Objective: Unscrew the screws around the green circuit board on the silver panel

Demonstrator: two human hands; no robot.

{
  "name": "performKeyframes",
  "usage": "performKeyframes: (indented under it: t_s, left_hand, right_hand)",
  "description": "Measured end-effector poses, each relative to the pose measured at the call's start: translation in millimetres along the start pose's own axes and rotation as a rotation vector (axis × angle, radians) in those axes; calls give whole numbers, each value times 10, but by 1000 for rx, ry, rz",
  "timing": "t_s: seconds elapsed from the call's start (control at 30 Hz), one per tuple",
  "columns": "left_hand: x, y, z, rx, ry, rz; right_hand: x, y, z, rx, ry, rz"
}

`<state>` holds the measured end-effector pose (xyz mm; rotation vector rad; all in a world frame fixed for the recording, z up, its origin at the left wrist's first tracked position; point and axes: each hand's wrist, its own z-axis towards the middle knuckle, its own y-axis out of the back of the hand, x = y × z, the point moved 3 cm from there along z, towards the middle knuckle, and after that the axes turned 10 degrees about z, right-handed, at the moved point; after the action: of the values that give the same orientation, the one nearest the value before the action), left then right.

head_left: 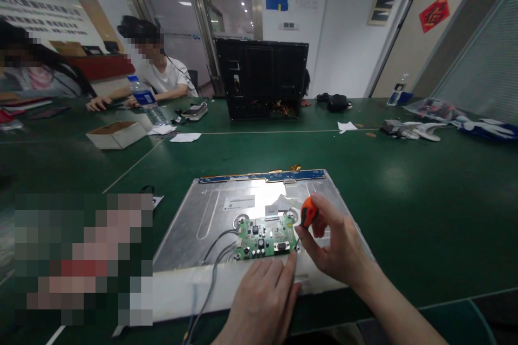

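My right hand (338,242) grips an orange and black screwdriver (309,212) between thumb and fingers, its shaft slanting down to the lower right corner of a green circuit board (267,235). My left hand (261,296) lies at the board's lower edge, forefinger stretched toward that same corner, with nothing seen in it. The board sits on the back of a silver metal panel (210,199), with a blue strip (263,176) along its far edge. Grey cables (213,275) run from the board's left side toward me.
Beyond the panel stands a black monitor casing (263,78). An open white box (117,135) and a water bottle (148,99) are at the left, near two seated people. Gloves (413,129) and another bottle (397,90) lie or stand at the right. A blurred patch covers the left foreground.
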<state>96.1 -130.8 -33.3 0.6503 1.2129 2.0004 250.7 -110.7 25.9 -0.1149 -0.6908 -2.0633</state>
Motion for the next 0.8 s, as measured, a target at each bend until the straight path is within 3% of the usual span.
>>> performKeyframes:
  t_s: [0.5,0.8]
  left_hand:
    - [-19,8,8,50,21,-37]
    - [-14,-12,-9,17,19,-37]
  right_hand:
    - [0,-20,-68,18,-22,8]
    - [5,-11,-40,-14,14,-22]
